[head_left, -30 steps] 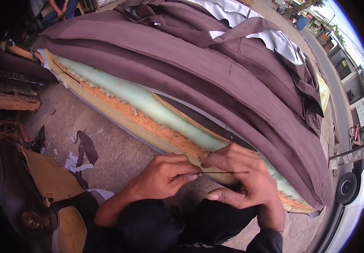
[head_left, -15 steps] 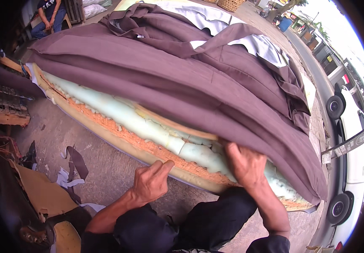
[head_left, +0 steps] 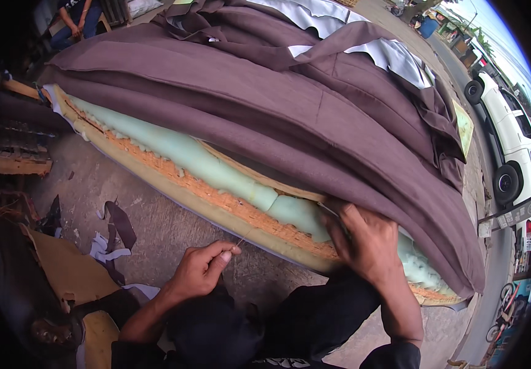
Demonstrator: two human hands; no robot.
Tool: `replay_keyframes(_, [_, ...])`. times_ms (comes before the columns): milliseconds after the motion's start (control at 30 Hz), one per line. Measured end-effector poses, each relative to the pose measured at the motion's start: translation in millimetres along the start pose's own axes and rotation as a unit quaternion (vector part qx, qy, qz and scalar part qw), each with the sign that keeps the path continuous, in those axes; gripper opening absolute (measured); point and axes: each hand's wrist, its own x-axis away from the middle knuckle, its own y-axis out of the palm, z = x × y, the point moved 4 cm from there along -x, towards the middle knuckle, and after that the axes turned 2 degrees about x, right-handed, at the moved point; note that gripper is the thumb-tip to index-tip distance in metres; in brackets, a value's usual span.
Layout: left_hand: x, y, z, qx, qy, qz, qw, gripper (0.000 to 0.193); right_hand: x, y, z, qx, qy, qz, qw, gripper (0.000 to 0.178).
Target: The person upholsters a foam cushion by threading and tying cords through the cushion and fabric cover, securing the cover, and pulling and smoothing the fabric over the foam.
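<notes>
A large cushion under a brown fabric cover [head_left: 228, 80] lies across the middle, its near side open. Inside show pale green foam [head_left: 173, 147], an orange fibrous layer [head_left: 198, 187] and a beige border strip [head_left: 173, 200] along the near edge. My left hand [head_left: 203, 267], in front of that border, is closed in a pinch on a thin strand of thread. My right hand [head_left: 369, 240] is bent over the opening at the cover's beige-lined lower edge [head_left: 259, 175]. Its fingers are curled and partly blurred; what they grip cannot be made out.
Fabric scraps [head_left: 115, 234] lie on the concrete floor at the left, by a brown board [head_left: 68, 270] and wooden pieces [head_left: 13, 157]. A person [head_left: 76, 21] sits at the far left. A road with a white car [head_left: 511, 135] runs along the right.
My left hand has moved slightly left and down, turning so that its pinch shows. The right hand stays at the opening, its fingers shifting. The white car has moved farther along the road.
</notes>
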Motion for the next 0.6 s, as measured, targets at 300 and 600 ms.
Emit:
replay_keyframes(300, [24.5,-3.7,-4.4,0.200,-0.025,-0.038,0.979,0.042,19.8,40.7,-119.0,-0.252,0.094,-0.070,0.961,0.019])
replay_keyframes(600, [37.8,36.8,-67.0,0.422,-0.168,0.038,0.890,0.035,46.7,82.6,-127.1,-0.195,-0.005,-0.221,0.956,0.036])
